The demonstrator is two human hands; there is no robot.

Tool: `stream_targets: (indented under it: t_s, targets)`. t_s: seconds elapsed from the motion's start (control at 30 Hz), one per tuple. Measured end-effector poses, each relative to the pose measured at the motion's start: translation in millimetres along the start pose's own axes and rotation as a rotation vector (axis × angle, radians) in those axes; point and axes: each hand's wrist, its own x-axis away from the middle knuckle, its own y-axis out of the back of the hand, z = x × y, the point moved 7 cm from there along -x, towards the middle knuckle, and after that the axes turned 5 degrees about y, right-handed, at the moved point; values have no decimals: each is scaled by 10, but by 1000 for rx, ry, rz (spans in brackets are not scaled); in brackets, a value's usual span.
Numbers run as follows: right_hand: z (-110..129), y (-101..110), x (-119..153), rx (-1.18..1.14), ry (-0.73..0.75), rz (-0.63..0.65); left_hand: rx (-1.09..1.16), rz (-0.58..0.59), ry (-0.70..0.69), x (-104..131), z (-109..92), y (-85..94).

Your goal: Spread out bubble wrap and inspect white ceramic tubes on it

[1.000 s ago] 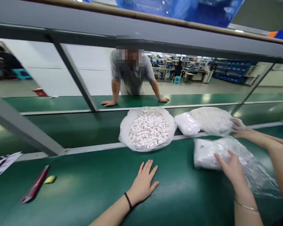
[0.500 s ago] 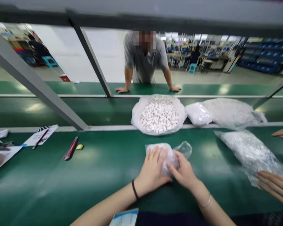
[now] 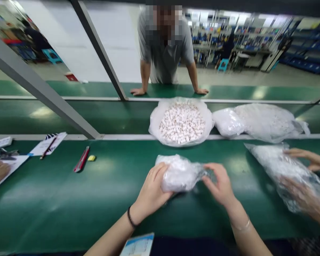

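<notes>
Plastic bag [image 3: 179,173] between both hands

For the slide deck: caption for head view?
Both hands hold a small clear bag on the green belt.

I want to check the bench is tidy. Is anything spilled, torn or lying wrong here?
Nothing stands out. The white pieces stay inside the open bag, none on the green table. The left hand and right hand hold a small clear bag that looks whole. The red knife lies flat.
</notes>
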Motion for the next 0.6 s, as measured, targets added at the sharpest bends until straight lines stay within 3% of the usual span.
stream_targets:
  t_s: [0.07, 0.17, 0.3, 0.47, 0.53, 0.6]
  targets:
    - [71, -267, -6, -17, -8, 210, -139, -35, -50, 4, 4, 191]
    - [131, -518, -39, -137, -31, 268, -342, 21, -50, 54, 174, 304]
    - [161, -570, -98, -421, -113, 226, -425, 181, 136, 112, 555, 177]
    - [223, -855, 125, -1128, -434, 692, -367, 411, 296, 56, 673, -48]
    - [150, -1017, 251, -1200, -620, 784, -333, 471, 290, -1, 640, -95]
    - [-2, -1177, 317, -1078, -744, 754, -289, 511, 243, -56, 599, -136]
